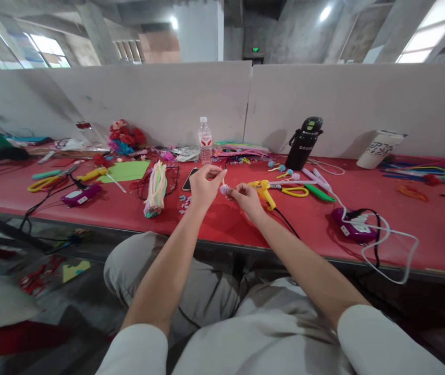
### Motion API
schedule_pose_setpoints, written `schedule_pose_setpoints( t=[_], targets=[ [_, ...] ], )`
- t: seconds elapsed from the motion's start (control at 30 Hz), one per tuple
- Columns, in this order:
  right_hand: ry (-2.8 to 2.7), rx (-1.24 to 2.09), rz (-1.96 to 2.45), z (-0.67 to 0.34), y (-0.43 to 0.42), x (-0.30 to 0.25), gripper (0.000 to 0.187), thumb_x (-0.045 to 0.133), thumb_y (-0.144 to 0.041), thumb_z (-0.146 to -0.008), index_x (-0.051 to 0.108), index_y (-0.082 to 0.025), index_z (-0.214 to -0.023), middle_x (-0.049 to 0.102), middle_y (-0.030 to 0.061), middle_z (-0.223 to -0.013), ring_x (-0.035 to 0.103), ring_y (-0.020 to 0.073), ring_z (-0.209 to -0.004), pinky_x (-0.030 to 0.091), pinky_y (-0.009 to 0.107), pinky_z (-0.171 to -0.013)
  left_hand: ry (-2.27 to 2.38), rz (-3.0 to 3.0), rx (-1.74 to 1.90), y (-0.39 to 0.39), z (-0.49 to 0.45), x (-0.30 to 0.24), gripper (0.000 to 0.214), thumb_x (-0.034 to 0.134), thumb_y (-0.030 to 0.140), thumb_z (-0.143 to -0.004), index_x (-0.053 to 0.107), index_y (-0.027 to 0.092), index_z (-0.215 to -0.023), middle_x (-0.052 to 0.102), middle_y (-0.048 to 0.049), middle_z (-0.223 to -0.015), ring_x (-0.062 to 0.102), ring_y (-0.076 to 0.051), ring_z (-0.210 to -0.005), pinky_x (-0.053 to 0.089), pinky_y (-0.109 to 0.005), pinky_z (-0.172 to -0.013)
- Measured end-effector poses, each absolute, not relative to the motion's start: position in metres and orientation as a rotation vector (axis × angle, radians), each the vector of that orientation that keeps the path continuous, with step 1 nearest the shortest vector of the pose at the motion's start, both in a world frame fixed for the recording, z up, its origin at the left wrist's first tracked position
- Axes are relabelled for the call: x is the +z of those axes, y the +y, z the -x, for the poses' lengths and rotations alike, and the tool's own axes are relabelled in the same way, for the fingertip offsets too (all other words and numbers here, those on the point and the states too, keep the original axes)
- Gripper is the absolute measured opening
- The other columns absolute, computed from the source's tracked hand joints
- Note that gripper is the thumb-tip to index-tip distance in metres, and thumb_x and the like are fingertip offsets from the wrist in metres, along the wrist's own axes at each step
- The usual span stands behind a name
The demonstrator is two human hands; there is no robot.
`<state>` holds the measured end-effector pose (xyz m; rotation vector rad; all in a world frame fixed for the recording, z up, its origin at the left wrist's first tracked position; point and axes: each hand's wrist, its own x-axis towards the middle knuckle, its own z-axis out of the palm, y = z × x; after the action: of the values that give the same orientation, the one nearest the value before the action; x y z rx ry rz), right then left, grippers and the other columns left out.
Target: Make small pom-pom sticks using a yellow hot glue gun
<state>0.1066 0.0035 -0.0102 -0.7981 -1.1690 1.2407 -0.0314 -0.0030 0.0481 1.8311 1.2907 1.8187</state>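
Note:
Between my hands, above the red table point(222, 224), is a small lilac fuzzy flower point(224, 189) with a pale stem. My left hand point(206, 183) pinches the stem from above. The fingertips of my right hand point(246, 198) close on the flower's right side. Just right of that hand lies a yellow glue gun point(264, 194), its cord running toward the table edge. Small lilac cut pieces point(185, 203) are scattered left of my left hand. Further left lies a bundle of pale fuzzy pipe cleaners point(156, 190). A phone point(189, 179) is partly behind my left hand.
Behind stand a water bottle point(205, 140), a black flask point(304, 146) and a white cup point(379, 150). Yellow-handled scissors point(295, 191) and a green marker point(319, 193) lie right. A purple power strip point(353, 226) trails a white cable over the front edge. Finished-looking small flowers point(282, 168) lie near the flask.

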Motion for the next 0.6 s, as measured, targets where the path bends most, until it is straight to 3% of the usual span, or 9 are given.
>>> schedule_pose_setpoints(
  t=[0.23, 0.4, 0.5, 0.6],
  targets=[
    [-1.161, 1.323, 0.821, -0.109, 0.0, -0.002, 0.035, 0.077, -0.046, -0.065, 0.052, -0.02, -0.065, 0.067, 0.0017, -0.07, 0.064, 0.0154, -0.067, 0.054, 0.032, -0.072, 1.272, -1.78, 1.836, 0.004, 0.04, 0.047, 0.014, 0.069, 0.03, -0.078, 0.069, 0.019, -0.086, 0.073, -0.0033, -0.081, 0.07, -0.016, -0.074, 0.057, -0.027, -0.072],
    [-1.478, 1.386, 0.95, -0.137, -0.024, 0.01, 0.039, 0.065, -0.059, -0.075, 0.057, -0.021, -0.071, 0.066, 0.0025, -0.062, 0.058, 0.0148, -0.052, 0.047, 0.028, -0.053, 1.255, -1.666, 1.812, 0.008, 0.052, 0.046, 0.018, 0.069, 0.033, -0.077, 0.07, 0.017, -0.087, 0.072, -0.0038, -0.077, 0.07, -0.017, -0.071, 0.058, -0.027, -0.066],
    [-1.846, 1.164, 1.146, -0.172, -0.039, 0.014, 0.054, 0.053, -0.068, -0.081, 0.051, -0.021, -0.055, 0.053, 0.0008, -0.043, 0.047, 0.0127, -0.041, 0.037, 0.027, -0.046, 1.293, -1.685, 1.787, 0.007, 0.054, 0.047, 0.017, 0.069, 0.033, -0.077, 0.07, 0.018, -0.085, 0.071, -0.0032, -0.074, 0.07, -0.017, -0.069, 0.058, -0.027, -0.065],
    [-1.884, 0.618, 1.484, -0.208, -0.041, 0.017, 0.059, 0.055, -0.073, -0.076, 0.045, -0.021, -0.05, 0.05, 0.0014, -0.044, 0.045, 0.0132, -0.045, 0.031, 0.028, -0.047, 1.328, -1.725, 1.769, 0.007, 0.053, 0.046, 0.015, 0.07, 0.032, -0.076, 0.07, 0.019, -0.084, 0.072, -0.003, -0.074, 0.07, -0.017, -0.07, 0.057, -0.027, -0.066]
  ],
)
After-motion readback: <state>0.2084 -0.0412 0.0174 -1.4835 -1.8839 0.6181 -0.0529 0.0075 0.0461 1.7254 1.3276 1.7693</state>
